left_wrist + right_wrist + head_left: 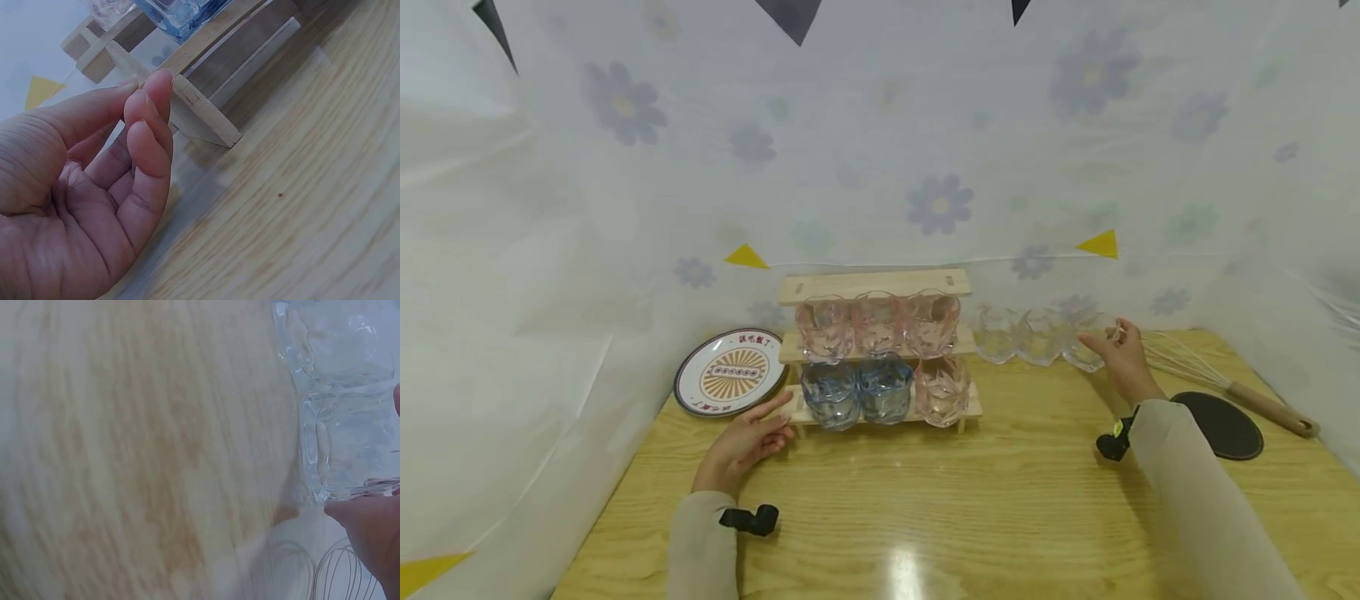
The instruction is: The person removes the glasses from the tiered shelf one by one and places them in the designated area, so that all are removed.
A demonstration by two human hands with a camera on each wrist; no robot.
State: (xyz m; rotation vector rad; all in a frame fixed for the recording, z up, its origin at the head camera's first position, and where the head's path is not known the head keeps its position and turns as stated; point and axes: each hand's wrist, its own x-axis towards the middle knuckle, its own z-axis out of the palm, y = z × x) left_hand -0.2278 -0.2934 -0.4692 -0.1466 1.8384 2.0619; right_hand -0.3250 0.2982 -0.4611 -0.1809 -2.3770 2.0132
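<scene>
A tiered wooden rack (880, 285) stands against the back. Three pink glasses (877, 321) fill its middle shelf, while two blue glasses (831, 396) and another pink glass (942, 392) occupy the lowest. My left hand (747, 446) pinches the left end of that lowest shelf (206, 37) between thumb and fingers, as the left wrist view shows close up. To the right of the rack, clear glasses (997, 335) form a row. With thumb and fingertips, my right hand (1126, 360) grips the rightmost clear glass (1086, 343), which sits right beside its neighbour (1040, 337).
Left of the rack, a patterned plate (731, 372) leans near the curtain. A whisk (1262, 402) and a dark round mat (1221, 425) lie to the right, by my right forearm. Flowered white sheeting (865, 125) encloses the wooden table (865, 517) at the back and sides.
</scene>
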